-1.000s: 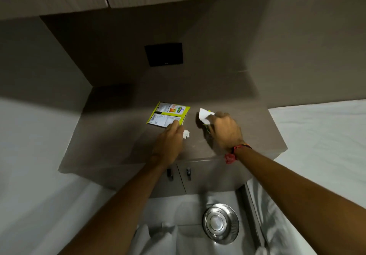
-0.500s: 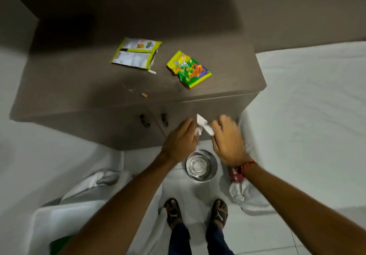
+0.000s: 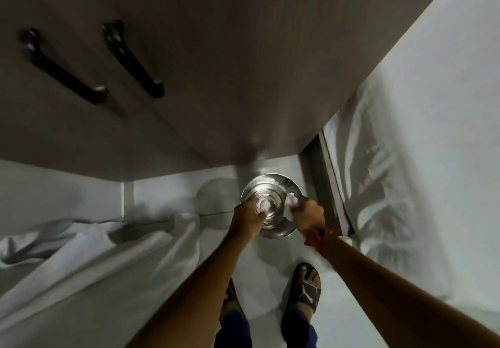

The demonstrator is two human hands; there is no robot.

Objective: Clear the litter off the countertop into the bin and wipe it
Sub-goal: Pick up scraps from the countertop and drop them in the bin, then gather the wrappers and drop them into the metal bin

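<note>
Head cam is pointing pretty much straight down here, and it's a bit blurry. Both arms reach toward a shiny metal bin [image 3: 271, 204] sitting on the pale floor, just below the front of the brown cabinet [image 3: 189, 77]. The left hand [image 3: 247, 219] is over the bin's left side with its fingers curled in, pinching a small white scrap [image 3: 263, 206] right above the middle of the bin. The right hand [image 3: 309, 219] is at the bin's right rim, fingers bunched together around another crumpled white piece of paper [image 3: 291, 201] that pokes out toward the bin. Can't tell if either scrap is actually touching the metal. There's a red thread bracelet [image 3: 315, 239] on the right wrist.

The cabinet fills the top of the view, with two dark door handles [image 3: 135, 60] side by side on the upper left. The countertop itself isn't in view from this angle. White sheets [image 3: 81, 253] are bunched up on the left and more white fabric hangs on the right. A foot in a black sandal [image 3: 307, 289] stands just behind the bin, below the right forearm.
</note>
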